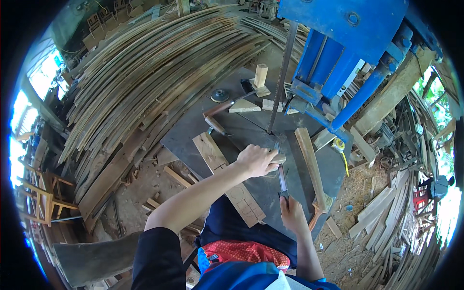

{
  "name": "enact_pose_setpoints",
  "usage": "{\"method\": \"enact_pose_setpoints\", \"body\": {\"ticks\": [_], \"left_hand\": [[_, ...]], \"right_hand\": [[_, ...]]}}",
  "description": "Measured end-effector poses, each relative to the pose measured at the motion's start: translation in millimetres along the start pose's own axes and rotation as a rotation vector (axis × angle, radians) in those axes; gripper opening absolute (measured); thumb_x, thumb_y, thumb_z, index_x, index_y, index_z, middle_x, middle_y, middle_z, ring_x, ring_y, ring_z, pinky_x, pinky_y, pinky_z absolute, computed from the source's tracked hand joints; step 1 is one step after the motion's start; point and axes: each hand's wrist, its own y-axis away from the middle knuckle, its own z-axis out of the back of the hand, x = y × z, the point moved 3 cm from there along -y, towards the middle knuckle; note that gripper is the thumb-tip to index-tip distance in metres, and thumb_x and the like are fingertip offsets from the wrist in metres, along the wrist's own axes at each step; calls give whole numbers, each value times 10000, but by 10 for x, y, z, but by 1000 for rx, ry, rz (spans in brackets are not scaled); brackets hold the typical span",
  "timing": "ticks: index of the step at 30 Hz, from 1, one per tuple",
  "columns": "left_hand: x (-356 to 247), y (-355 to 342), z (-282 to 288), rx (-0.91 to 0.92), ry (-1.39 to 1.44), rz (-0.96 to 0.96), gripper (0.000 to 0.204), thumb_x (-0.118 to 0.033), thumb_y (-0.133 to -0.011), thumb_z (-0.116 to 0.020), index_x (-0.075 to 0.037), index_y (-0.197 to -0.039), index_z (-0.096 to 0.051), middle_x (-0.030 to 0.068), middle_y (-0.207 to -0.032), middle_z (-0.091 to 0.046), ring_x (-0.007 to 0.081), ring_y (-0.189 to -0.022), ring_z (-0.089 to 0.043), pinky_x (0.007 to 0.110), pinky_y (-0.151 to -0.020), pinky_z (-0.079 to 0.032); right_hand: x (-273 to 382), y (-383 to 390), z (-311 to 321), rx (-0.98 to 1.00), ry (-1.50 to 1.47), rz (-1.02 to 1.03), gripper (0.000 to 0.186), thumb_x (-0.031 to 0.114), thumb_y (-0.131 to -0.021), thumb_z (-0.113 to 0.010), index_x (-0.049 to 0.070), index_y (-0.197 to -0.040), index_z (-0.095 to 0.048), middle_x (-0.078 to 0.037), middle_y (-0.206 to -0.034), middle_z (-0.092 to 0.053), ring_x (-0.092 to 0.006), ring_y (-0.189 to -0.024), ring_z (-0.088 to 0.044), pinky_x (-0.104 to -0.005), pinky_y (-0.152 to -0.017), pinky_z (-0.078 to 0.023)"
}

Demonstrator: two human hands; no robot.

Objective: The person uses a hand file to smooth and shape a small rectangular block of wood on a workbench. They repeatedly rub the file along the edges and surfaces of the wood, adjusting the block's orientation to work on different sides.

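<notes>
My left hand (257, 161) is closed on a small wooden block (277, 158) lying across a long metal-bladed tool (282, 178). My right hand (293, 214) is wrapped round the tool's dark handle. Both are over the dark saw table (232, 155), below the thin vertical blade (279, 92) of a blue bandsaw (338, 29). A board (222, 174) with pencilled marks lies to the left of my hands. A long wooden bar (309, 164) lies to the right, with a wooden-handled tool (319, 212) at its near end.
Wooden-handled tools (217, 123), a black disc (220, 94) and offcuts (244, 107) lie toward the table's back. A yellow tape measure (338, 144) sits at the right. Stacked planks (150, 67) fill the left background; wooden chairs (43, 198) stand at the left, loose boards (386, 212) at the right.
</notes>
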Motion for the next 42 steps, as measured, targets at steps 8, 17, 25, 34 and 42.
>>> {"method": "enact_pose_setpoints", "body": {"ticks": [8,17,25,34,42], "left_hand": [[-102,69,147,38,-9,61,474,-535,-958,-574,-85,-1098,-624,125,-878,-731,333,-740,-725,438,-650,-570],[-838,665,1498,-210,1325,-519,149,-78,-891,-687,-26,-1029,-694,119,-989,-725,283,-908,-707,399,-811,-565],[-1055,1050,2164,-248,1592,-1024,36,-47,-782,-716,-34,-814,-728,108,-860,-739,276,-813,-677,348,-698,-571],[-1001,1076,2437,-718,1595,-1138,235,-171,-889,-681,-35,-699,-653,122,-866,-723,254,-755,-649,344,-644,-544],[-493,639,1866,-489,1239,-582,448,-383,-964,-616,22,-1156,-637,182,-1193,-676,370,-1058,-664,453,-942,-521]], "right_hand": [[-124,-24,84,72,-81,-77,309,216,-1029,-533,-25,-837,-509,-256,-662,-548,-486,-664,-577,-505,-571,-393],[-344,-48,52,-3,13,11,329,237,-1025,-534,-39,-848,-532,-290,-714,-580,-502,-706,-586,-529,-607,-418],[-303,0,84,-3,40,-9,352,256,-1018,-549,-39,-826,-540,-291,-711,-588,-496,-714,-603,-536,-607,-419],[-196,37,98,42,21,-126,353,269,-1016,-557,-12,-803,-544,-185,-618,-599,-336,-533,-633,-464,-523,-463],[-315,15,78,58,30,-181,348,269,-1006,-562,-15,-804,-559,-180,-617,-604,-337,-574,-652,-468,-549,-472]]}}
